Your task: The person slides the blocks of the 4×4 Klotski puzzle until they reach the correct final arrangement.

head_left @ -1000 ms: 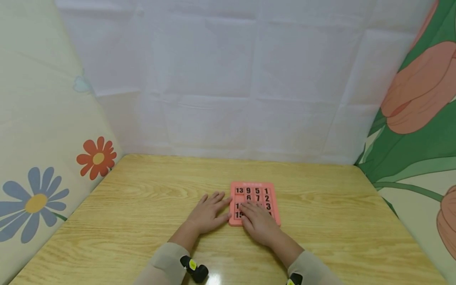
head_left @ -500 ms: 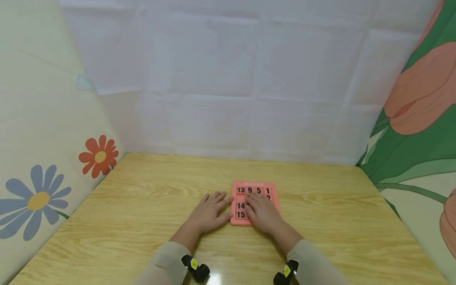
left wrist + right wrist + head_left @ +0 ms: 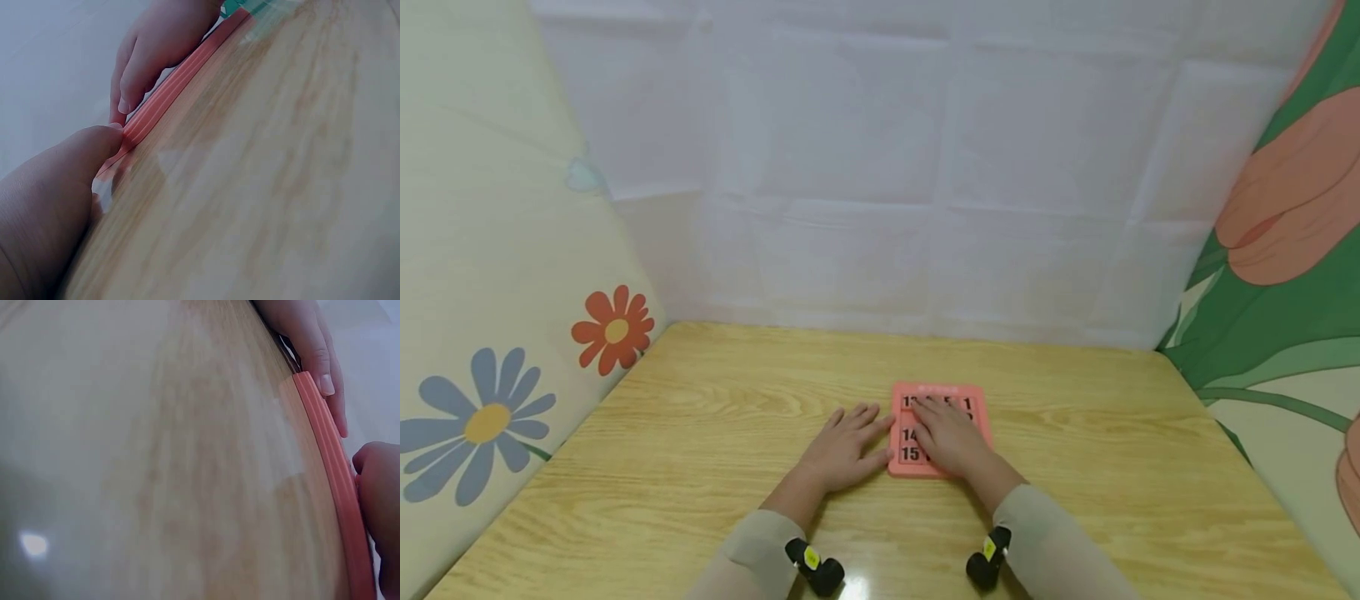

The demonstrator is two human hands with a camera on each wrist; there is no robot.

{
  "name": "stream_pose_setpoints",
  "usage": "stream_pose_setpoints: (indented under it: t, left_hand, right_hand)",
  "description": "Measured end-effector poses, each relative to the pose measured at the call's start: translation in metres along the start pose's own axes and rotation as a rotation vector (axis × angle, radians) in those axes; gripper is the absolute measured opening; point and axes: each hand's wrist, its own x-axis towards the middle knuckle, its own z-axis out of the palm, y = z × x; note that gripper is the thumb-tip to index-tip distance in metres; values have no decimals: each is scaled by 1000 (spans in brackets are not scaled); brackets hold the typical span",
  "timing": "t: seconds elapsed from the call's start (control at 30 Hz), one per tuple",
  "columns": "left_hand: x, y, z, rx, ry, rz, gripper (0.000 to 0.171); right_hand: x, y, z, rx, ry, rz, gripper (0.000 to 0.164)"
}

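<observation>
Left hand (image 3: 844, 454) is resting fingers-spread against the pink number-slide puzzle (image 3: 904, 419) just to its right, right hand (image 3: 953, 440) is laying loosely extended fingers over the number tiles (image 3: 910, 454), sliding apparently running midway, unfinished, many numbers hiding beneath.

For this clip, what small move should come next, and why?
Probably slide tile 13 into the vacant slot below it: the right grip has fingertips over the top row, while the left grip touches the sliding number puzzle at its left edge.
</observation>
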Motion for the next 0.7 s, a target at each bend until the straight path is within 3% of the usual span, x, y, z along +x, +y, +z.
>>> stream_pose_setpoints:
  t: [0.7]
  left_hand:
    - [1,-1,1,4,0,-2,60]
  right_hand:
    - [-11,-4,0,-3,-1,-5,47]
